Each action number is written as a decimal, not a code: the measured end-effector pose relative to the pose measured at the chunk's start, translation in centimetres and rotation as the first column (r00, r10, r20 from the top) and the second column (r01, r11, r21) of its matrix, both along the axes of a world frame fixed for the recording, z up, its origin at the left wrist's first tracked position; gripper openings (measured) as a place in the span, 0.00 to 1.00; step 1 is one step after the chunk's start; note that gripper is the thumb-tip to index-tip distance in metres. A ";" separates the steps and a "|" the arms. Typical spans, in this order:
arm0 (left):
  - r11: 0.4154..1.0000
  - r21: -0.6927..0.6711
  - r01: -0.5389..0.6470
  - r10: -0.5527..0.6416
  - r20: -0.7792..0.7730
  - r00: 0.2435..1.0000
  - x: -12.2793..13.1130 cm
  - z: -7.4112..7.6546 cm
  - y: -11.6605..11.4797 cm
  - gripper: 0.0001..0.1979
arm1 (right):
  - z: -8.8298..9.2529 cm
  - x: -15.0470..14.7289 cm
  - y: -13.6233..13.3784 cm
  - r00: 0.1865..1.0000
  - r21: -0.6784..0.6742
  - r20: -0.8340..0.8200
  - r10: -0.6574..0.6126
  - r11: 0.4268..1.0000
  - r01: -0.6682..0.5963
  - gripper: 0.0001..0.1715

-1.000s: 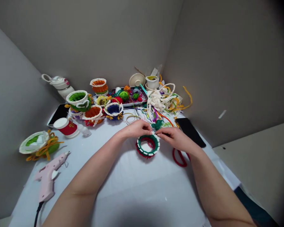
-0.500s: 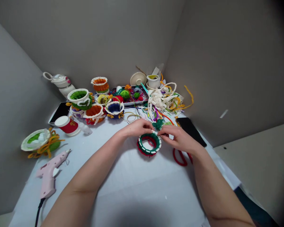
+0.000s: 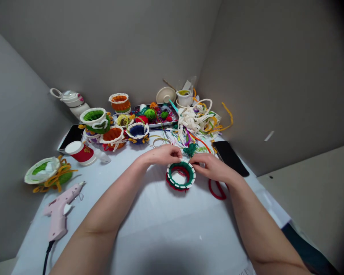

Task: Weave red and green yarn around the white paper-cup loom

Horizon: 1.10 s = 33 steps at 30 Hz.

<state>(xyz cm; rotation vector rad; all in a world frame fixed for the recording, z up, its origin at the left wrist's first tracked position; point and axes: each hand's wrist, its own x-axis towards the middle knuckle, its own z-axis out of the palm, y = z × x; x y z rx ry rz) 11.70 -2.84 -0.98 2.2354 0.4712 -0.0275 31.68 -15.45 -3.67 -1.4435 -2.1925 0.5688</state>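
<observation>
A small round basket [image 3: 191, 178] of upright white strips, woven with red yarn below and dark green yarn above, rests on the table with its opening facing me. At its far left rim, my left hand [image 3: 167, 154] is closed, thumb and fingertips pinched together. My right hand [image 3: 208, 166] curls its fingers on the far right rim. Any strand between the fingertips is too thin to see. A loose bundle of dark green yarn [image 3: 190, 149] lies just behind the rim between both hands. Red loop handles [image 3: 218, 191], like those of scissors, lie partly hidden beneath my right forearm.
At left lie a pink glue gun [image 3: 59, 210], a yarn-trimmed basket [image 3: 43, 172] and a red-and-white cup [image 3: 81, 152]. Several finished baskets [image 3: 137, 131], a tray [image 3: 160, 124] of yarn balls and a white lace heap [image 3: 192, 118] line the back. A black phone [image 3: 231, 158] lies right.
My left hand has shifted slightly left, its fingertips drawing back from the rim. My right hand has moved a little left along the rim. The basket stays nearly in place.
</observation>
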 end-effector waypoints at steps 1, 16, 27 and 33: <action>1.000 0.001 0.001 -0.001 -0.009 1.000 0.0 0.2 0.0 0.10 | -0.1 -0.2 0.1 1.000 0.001 -0.003 -0.006 1.000 0.006 0.11; 0.990 -0.139 -0.024 0.046 0.160 0.986 1.3 -0.3 -1.8 0.11 | -1.2 -0.7 0.5 0.990 -0.101 -0.087 -0.115 0.989 0.106 0.14; 0.990 -0.045 -0.131 0.135 0.104 0.985 1.2 -1.2 -1.0 0.09 | 0.5 -0.3 -0.3 0.990 -0.061 -0.093 -0.101 0.994 0.096 0.12; 0.992 0.023 -0.127 0.125 0.084 0.989 1.3 -1.3 -1.3 0.10 | 1.2 -0.6 -0.7 0.993 0.114 -0.058 -0.104 0.987 0.110 0.11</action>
